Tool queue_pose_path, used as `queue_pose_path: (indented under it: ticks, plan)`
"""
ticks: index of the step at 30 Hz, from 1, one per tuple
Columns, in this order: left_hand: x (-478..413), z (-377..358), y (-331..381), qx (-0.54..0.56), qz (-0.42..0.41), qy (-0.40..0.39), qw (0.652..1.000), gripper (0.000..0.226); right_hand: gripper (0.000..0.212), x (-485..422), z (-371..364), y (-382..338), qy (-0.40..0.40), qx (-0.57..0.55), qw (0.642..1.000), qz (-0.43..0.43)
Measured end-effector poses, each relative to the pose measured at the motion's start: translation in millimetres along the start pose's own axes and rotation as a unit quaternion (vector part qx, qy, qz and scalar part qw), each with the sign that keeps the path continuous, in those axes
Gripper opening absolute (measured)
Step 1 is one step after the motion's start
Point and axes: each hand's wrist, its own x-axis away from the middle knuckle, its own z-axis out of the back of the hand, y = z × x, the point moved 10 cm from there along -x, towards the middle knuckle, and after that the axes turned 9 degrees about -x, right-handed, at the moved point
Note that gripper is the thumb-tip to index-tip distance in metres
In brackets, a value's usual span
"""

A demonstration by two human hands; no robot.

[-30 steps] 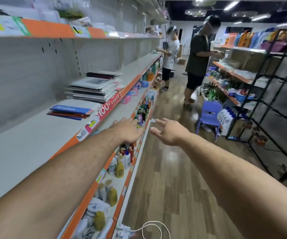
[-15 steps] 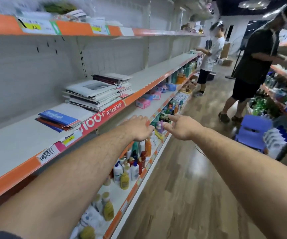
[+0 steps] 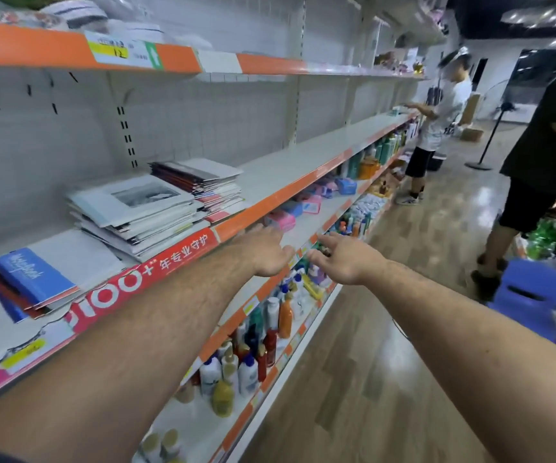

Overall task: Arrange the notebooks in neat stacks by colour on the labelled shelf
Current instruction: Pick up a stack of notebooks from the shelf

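On the white shelf (image 3: 296, 162) with an orange front edge lie three piles of notebooks. A small pile topped by a blue notebook (image 3: 31, 279) sits at the left. A tall untidy pile with a white-covered notebook (image 3: 133, 203) on top is in the middle. Behind it is a pile with dark and red covers (image 3: 203, 178). My left hand (image 3: 263, 250) and my right hand (image 3: 340, 260) are both stretched out in front of the shelf edge, fingers spread, holding nothing. Neither hand touches a notebook.
Lower shelves hold bottles (image 3: 246, 359) and pink and blue packs (image 3: 281, 218). Two people stand in the aisle, one in white (image 3: 437, 128) at the far end, one in black (image 3: 550, 155) at right. A blue plastic stool (image 3: 530, 292) stands on the wood floor.
My view has moved closer to the shelf and turned left, so the notebook piles appear larger. Both hands stay outstretched and hold nothing.
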Motion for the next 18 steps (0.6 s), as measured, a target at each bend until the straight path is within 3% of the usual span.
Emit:
queue_pose_path:
  ticks: [4, 10, 18]
  plan:
    - [-69.4, 29.2, -10.9, 0.016, -0.006, 0.035, 0.999, 0.056, 0.07, -69.3, 31.4, -3.5, 0.02, 0.012, 0.999, 0.031]
    - [-154.9, 57.2, -67.2, -0.024, 0.054, 0.058, 0.997, 0.061, 0.065, -168.8, 60.1, -19.9, 0.026, -0.032, 0.996, 0.075]
    - [-200.6, 65.3, -139.5, -0.014, 0.151, 0.047, 0.987, 0.065, 0.06, -280.6, 68.7, -55.4, 0.018, -0.102, 0.982, 0.157]
